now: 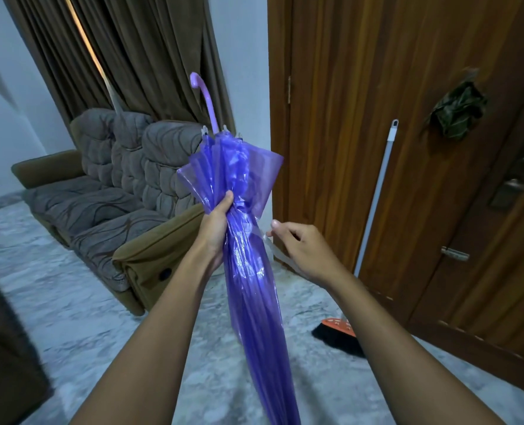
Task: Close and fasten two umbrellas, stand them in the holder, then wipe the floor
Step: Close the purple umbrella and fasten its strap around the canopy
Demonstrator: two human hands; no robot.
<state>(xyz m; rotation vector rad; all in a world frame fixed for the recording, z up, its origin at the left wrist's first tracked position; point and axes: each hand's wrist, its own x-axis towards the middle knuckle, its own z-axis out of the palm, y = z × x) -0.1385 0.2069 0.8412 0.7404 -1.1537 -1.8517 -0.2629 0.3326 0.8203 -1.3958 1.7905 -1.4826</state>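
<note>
View: head camera, looking forward and down over both forearms.
Umbrella [248, 271]: purple, translucent, folded; it runs from the bottom centre of the frame up to the centre, tip end toward the camera. Its hooked handle [204, 99] points up and away at upper centre.
Canopy state: gathered tight at the middle, but the rim end above flares loose; not yet fastened.
Left grip [216, 228]: the left hand, at frame centre, fingers and thumb wrapped round the bunched canopy, holding the folds together.
Right grip [303, 246]: the right hand, just right of centre, fingers curled and pinching the clear strap [272, 247] that hangs off the umbrella's right side.
Strap state: pulled out to the side, not wound round the canopy.
Step in hand: judged to be fastening this umbrella, the closing being done.
Next move calls for: carrying the strap round the gathered folds while the left grip keeps them squeezed, then mating its fastener. The fastener itself cannot be made out.
Risk: the slick film may spring out if the left grip eases.
Holder: not in view.
Second umbrella: not in view.
Floor [70, 302]: pale marbled tile, lower left to lower right; wiping not yet begun, by this judgement.
Broom [374, 210]: white pole leaning on the wooden door [346, 87] at right, its head on the floor at lower right.
Sofa [110, 194]: left of centre, under brown curtains [147, 56].
</note>
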